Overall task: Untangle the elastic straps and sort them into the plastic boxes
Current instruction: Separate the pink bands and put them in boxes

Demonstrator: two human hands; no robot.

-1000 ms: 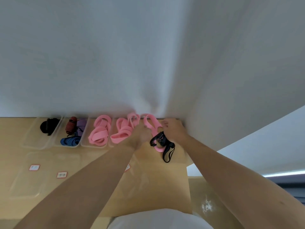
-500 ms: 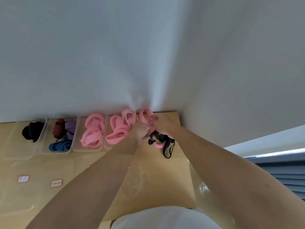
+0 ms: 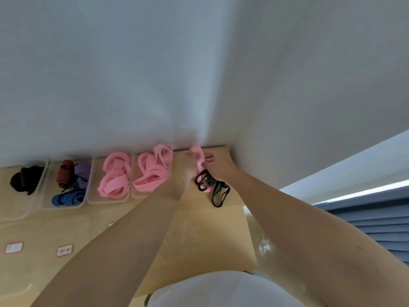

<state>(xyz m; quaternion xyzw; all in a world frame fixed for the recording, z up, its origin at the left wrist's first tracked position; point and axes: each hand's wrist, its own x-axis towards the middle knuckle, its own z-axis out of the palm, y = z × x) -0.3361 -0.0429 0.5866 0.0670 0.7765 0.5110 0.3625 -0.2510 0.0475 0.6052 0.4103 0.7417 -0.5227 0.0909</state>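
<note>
Table [image 3: 99, 229]: pale wood.
Plastic boxes [image 3: 106, 200]: back row; two hold sorted pink straps [image 3: 115, 176], unchanged.
Left hand [image 3: 187, 168]: still pinching pink strap [image 3: 197, 154].
Right hand [image 3: 219, 171]: still gripping it.
Pink strap: between hands, right of boxes; loop flatter than before.
Black strap [image 3: 218, 193]: still tangled round it, trailing onto table.

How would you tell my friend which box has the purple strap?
Look along the white wall, where clear boxes line the table's back edge. Take the second box from the left, between the black pile and a pink pile. It alone mixes colours: red-striped, purple and blue straps.
</note>
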